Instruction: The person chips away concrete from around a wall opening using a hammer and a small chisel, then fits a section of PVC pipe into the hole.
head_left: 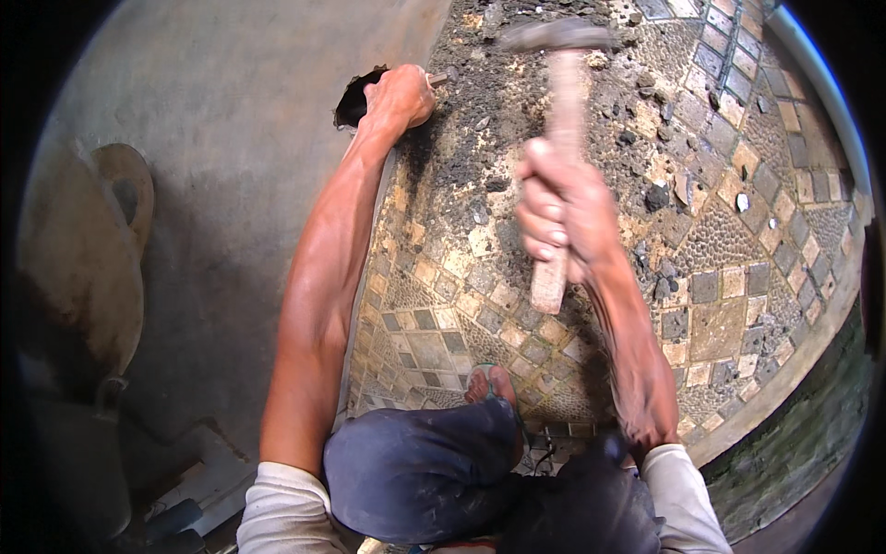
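Observation:
My right hand is closed round the wooden handle of a hammer. The hammer is raised, its dark metal head at the top of the view and smeared by motion. Farther left, my left hand makes a fist beside a ragged dark hole low in the grey wall. From that fist a short butt of a chisel sticks out toward the right; the rest of it is hidden by the fingers and the hole.
Broken mortar and dark rubble lie over the patterned tile floor. A smooth grey wall runs along the left, with a rounded metal object near it. A pale blue pipe curves at the right edge. My sandalled foot stands below.

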Action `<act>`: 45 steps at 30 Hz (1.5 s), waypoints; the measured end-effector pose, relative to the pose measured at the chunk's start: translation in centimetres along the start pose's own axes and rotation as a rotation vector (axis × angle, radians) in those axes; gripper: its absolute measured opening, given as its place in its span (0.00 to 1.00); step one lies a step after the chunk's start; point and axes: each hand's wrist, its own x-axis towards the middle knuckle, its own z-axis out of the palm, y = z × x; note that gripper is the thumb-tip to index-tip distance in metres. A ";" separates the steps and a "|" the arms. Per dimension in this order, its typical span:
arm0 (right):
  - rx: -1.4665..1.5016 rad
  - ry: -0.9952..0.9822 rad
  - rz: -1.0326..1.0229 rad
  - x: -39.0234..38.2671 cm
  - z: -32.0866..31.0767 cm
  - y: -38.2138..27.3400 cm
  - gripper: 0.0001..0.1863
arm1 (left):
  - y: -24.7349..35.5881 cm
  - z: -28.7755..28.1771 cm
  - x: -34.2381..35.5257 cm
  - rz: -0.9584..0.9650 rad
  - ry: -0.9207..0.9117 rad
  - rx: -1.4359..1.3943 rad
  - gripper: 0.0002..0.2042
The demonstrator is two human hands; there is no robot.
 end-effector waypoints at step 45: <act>0.096 -0.039 -0.647 -1.8 1.7 -2.8 0.17 | -3.4 0.1 -1.1 0.182 0.048 -0.058 0.10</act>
